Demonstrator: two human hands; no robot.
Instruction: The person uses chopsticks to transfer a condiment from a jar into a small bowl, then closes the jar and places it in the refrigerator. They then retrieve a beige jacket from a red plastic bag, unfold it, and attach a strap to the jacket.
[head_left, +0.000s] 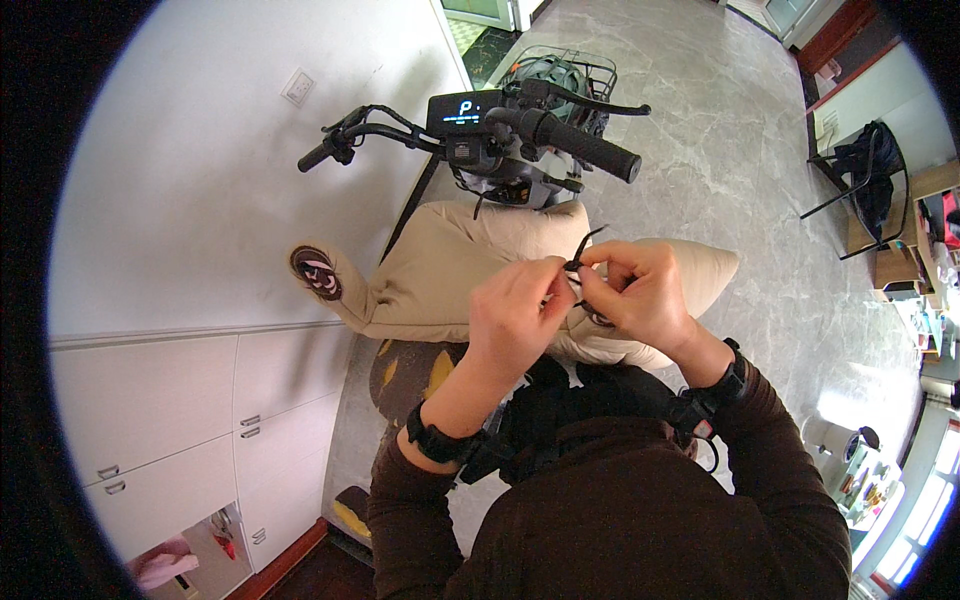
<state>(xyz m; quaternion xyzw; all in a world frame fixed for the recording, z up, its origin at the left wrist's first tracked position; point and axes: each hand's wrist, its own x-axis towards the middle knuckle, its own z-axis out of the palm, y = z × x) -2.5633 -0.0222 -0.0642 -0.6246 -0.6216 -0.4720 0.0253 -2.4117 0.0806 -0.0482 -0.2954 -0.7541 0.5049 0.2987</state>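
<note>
My left hand (516, 311) and my right hand (637, 291) meet above a beige padded cover (442, 277), each pinching a thin black cord (589, 238). The cord looks knotted or looped between my fingertips. One free end sticks up past my right fingers, and other short ends hang below, partly hidden. Under my hands, the puffy cover lies across the front of an electric scooter, with a brown-and-pink round patch (318, 274) on its left tip. Beyond it stand the scooter's handlebar grip (592, 150) and lit display (465, 114).
A wire basket (600, 71) is mounted at the scooter's front. To the left are a white wall (187, 187) and white cabinets (292, 375). A chair with dark clothing (870, 172) stands at right on the grey tiled floor (720, 150).
</note>
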